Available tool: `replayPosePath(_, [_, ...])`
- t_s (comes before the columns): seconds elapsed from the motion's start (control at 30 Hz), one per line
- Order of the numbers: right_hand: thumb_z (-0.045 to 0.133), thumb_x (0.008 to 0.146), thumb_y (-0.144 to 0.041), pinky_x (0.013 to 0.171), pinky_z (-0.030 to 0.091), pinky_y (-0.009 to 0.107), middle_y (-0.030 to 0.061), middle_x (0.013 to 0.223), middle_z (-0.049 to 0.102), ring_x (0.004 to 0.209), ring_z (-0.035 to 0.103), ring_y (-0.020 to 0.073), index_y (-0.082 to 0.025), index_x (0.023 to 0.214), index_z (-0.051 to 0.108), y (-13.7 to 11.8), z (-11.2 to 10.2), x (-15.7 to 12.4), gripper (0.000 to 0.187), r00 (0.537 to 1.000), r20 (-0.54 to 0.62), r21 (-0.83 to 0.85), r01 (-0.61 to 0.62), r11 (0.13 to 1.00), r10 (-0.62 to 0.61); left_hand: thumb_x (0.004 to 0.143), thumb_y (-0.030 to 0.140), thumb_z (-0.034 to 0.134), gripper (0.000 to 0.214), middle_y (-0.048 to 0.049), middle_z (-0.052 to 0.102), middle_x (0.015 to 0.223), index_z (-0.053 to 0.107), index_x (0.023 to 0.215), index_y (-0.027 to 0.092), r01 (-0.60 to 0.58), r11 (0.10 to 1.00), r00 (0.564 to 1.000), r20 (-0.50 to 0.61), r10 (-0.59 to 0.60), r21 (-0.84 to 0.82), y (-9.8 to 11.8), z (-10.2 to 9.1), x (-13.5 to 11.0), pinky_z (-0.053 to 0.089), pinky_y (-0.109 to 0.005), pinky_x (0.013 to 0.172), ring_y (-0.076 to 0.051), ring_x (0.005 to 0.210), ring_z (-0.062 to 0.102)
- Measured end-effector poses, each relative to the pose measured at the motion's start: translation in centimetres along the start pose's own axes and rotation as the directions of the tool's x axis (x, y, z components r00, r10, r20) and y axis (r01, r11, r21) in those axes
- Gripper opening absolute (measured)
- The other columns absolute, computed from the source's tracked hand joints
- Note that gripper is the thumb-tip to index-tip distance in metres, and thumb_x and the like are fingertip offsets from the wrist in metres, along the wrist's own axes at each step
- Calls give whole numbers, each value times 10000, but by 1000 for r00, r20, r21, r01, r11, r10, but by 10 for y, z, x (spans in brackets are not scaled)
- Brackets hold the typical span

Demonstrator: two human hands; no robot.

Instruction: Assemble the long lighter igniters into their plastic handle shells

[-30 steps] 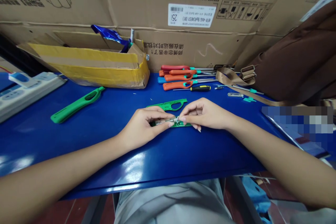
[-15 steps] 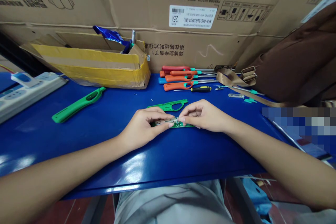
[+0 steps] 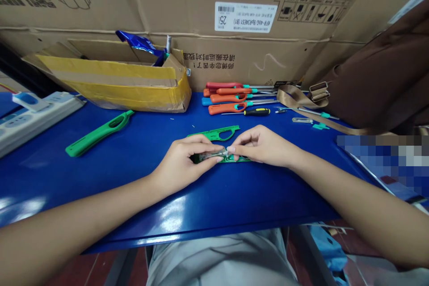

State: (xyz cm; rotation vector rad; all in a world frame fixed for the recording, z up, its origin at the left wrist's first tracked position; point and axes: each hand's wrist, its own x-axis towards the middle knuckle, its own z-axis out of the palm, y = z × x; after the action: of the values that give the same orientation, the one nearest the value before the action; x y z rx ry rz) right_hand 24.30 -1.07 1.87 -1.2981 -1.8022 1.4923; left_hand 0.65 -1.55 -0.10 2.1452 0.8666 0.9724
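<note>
My left hand [image 3: 181, 156] is closed on a clear lighter fuel tank [image 3: 209, 154], thumb below and fingers above. The tank lies over a green lighter casing half [image 3: 234, 160], mostly covered by my hands. Thumb and fingertips of my right hand [image 3: 259, 144] are pinched together at the tank's whitish valve end [image 3: 226, 153]. A thin pale tube or wire curls beneath these fingertips; what exactly they grip is too small to tell. Just behind my hands lies another green casing half [image 3: 223, 133].
A third green lighter casing [image 3: 100, 134] lies at left, near a power strip [image 3: 40, 120] and a yellow-taped cardboard box [image 3: 134, 94]. Orange and red lighters [image 3: 228, 98], a screwdriver [image 3: 258, 112] and a brown strap [image 3: 291, 98] lie at the back. Large cartons [image 3: 167, 0] stand behind the blue table [image 3: 234, 205].
The view has shifted slightly. My right fingertips have moved a little at the valve end, and the clear tank shows a bit more. My left hand keeps its hold.
</note>
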Motion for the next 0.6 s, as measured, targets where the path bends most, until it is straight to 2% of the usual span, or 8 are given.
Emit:
replayPosePath(0.13, [847,695,-475,617,427,249,22,726,706,647,557,110,-135,804,779,2,1,1,364,999,-43,48,17,999,-15,873,248,769,218,-44,741,884,810,1080,194,-17,1000,1000,-2,17,24,-1,-1,0,558,-237,720,-143,772,701])
replayPosePath(0.37, [854,684,-469,620,430,256,16,756,715,639,564,106,-140,864,786,1,-6,0,382,1000,-5,27,19,999,-18,881,228,762,205,-43,753,908,810,1073,172,-75,996,997,-14,76,46,-5,-1,1,562,-210,752,-128,793,712])
replayPosePath(0.6, [836,712,-446,659,440,264,14,762,691,670,562,114,-141,844,765,4,-3,0,340,999,-5,36,36,999,-36,873,222,772,202,-44,755,893,812,1061,159,-67,997,997,-20,68,40,-6,-2,1,556,-203,728,-126,782,715])
